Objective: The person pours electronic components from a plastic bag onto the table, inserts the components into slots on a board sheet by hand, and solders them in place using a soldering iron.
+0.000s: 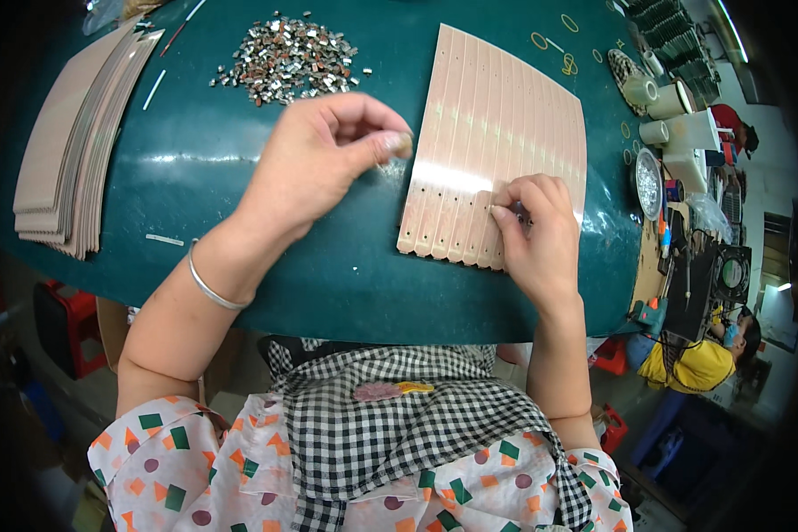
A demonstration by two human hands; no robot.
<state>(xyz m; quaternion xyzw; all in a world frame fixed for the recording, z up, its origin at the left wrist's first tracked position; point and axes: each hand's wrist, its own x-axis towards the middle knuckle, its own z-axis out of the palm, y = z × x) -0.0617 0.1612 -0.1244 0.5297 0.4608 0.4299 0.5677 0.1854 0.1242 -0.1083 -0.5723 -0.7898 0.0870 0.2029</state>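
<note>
A ribbed, pinkish-tan panel (496,115) of several narrow strips lies on the green table right of centre. Small dark dots run in rows near its front end. My right hand (543,235) rests over the panel's near right part, thumb and forefinger pinched at its surface; whatever is between them is too small to make out. Just off the panel's left edge hovers my left hand (324,155), its fingertips pressed together. Something tiny may be in that pinch, but I cannot tell what. Beyond the left hand sits a loose pile of small metallic and brown pieces (288,58).
At the left lies a stack of similar panels (71,133). Rubber bands (569,64) are scattered at the far right. Along the right edge stand tape rolls (640,90), a round dish of small silvery pieces (648,182) and tools. A person in yellow (696,363) sits farther right.
</note>
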